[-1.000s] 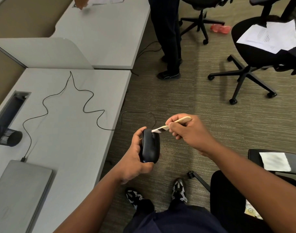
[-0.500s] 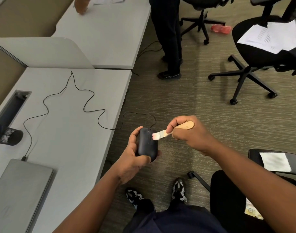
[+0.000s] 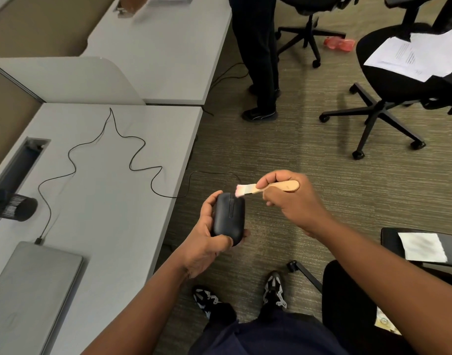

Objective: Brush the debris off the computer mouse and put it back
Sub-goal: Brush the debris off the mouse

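Observation:
A black wired computer mouse (image 3: 229, 216) is held over the carpet, just off the desk's right edge, top side facing me. My left hand (image 3: 205, 242) grips it from the left and below. My right hand (image 3: 294, 201) holds a small wooden-handled brush (image 3: 276, 187); its pale bristles (image 3: 241, 190) touch the mouse's front end by the wheel slot. The mouse's thin black cable (image 3: 132, 160) snakes back across the grey desk (image 3: 104, 201).
A closed grey laptop (image 3: 30, 290) lies at the desk's near left, a black mesh cup (image 3: 17, 207) beside it. Another person (image 3: 258, 60) stands ahead on the carpet. Office chairs (image 3: 399, 80) with papers stand to the right; another chair (image 3: 353, 303) is close by my right leg.
The mouse has turned from side-on to top-up in my left hand. The brush has swept from the mouse's front edge down its side and back to the front end.

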{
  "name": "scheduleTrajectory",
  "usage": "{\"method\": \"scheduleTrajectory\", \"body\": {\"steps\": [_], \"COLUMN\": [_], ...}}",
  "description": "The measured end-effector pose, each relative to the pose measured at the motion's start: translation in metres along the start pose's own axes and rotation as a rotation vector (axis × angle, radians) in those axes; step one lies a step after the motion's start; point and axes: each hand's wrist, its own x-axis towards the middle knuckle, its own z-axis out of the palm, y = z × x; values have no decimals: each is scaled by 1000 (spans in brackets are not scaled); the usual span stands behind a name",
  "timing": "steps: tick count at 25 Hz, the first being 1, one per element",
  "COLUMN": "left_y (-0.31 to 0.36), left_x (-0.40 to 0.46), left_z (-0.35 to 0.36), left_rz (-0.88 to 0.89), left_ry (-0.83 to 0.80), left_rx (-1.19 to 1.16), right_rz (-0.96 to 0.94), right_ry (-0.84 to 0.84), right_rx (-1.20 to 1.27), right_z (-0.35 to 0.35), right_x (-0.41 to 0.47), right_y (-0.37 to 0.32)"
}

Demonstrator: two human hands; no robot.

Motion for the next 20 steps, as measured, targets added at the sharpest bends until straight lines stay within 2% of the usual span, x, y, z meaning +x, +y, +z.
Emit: {"method": "scheduleTrajectory", "body": {"steps": [4,7,11,17,20], "left_y": [2,1,1,0,-2], "left_x": [2,2,2,3,3], "left_z": [1,-1,-5,-8,-9], "left_rz": [8,8,13,19,39], "left_ry": [25,16,-16,51,53], "left_rx": [-7,6,89,303,336], "right_rz": [10,15,-18,-70,-102], "right_ry": [-136,-88,-23,-174,-159], "right_rx": [6,56,-19,-76,-173], "right_z": [0,1,3,4,4], "right_x": [-3,-2,-2,-4,-3], "right_y": [-8,-9,-4,-13,-12]}}
